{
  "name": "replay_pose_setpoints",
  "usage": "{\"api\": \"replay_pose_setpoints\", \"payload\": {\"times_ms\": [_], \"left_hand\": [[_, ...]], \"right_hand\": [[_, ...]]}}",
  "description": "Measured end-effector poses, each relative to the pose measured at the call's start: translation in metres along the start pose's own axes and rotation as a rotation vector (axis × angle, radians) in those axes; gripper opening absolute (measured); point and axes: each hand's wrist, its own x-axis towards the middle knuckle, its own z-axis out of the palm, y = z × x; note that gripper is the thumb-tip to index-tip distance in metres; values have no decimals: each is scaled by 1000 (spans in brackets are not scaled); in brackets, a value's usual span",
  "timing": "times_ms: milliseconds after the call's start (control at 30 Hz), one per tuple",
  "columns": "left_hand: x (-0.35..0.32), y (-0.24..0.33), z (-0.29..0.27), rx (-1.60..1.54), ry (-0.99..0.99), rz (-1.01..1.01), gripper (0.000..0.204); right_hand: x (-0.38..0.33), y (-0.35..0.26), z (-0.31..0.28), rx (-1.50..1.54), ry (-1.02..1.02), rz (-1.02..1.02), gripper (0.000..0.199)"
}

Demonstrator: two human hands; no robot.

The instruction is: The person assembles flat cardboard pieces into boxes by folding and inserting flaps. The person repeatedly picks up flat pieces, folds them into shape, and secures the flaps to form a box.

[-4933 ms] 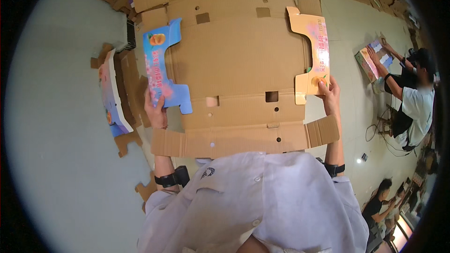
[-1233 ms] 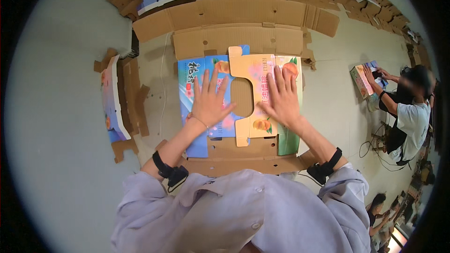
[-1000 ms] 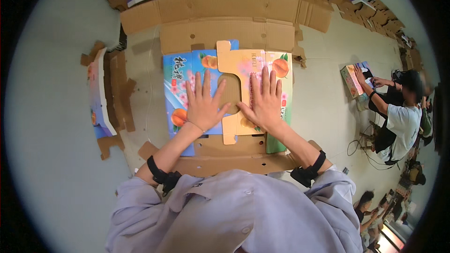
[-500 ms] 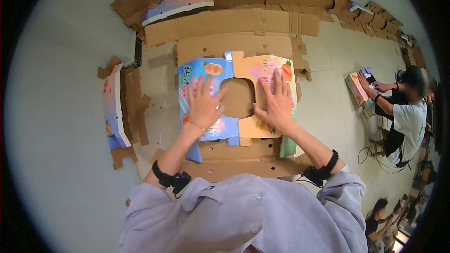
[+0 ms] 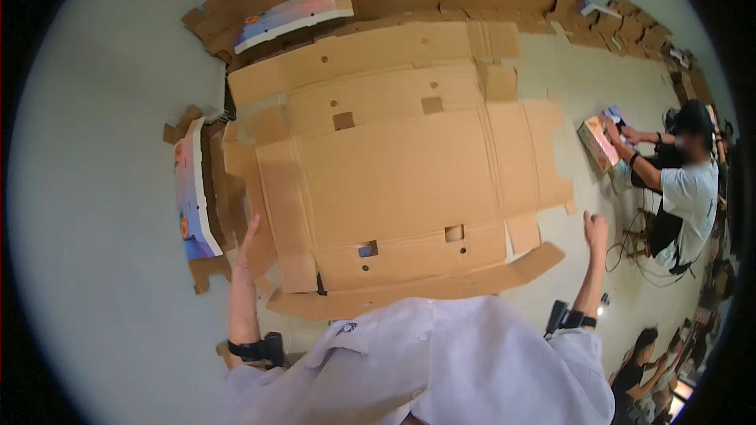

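One large flattened cardboard sheet (image 5: 394, 173) lies brown side up on the pale floor (image 5: 102, 189) in front of the person, with one printed stack (image 5: 193, 201) standing at its left edge and another printed piece (image 5: 295, 14) beyond its far corner. The left hand (image 5: 244, 248) hovers flat with fingers together just at the sheet's left edge. The right hand (image 5: 596, 230) is raised empty, well clear of the right edge over bare floor; whether its fingers are spread cannot be told.
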Motion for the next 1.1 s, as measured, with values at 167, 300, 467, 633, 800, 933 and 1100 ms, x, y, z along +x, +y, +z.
{"api": "replay_pose_setpoints", "payload": {"times_ms": [167, 300, 467, 633, 800, 933, 1100], "left_hand": [[-28, -46, 27, -158, 37, 69, 60], [-33, -32, 86, -115, 1, 173, 58], [-20, -12, 110, 38, -80, 293, 58], [3, 11, 164, 70, -114, 263, 56], [23, 7, 255, 6, -249, 341, 54], [57, -3, 263, 155, -101, 517, 51], [31, 1, 306, 252, -124, 498, 56]], "right_hand": [[-172, -39, 51, 718, -1147, -72, 17], [-249, -173, -27, 1113, -968, -294, 28], [-217, -206, -10, 791, -1048, -955, 61], [-173, -212, -4, 835, -1184, -871, 69], [-195, -242, 41, 1710, -1295, -182, 64], [-257, -306, -39, 1945, -1483, 35, 59], [-255, -317, -10, 2090, -1443, 269, 46]]}}
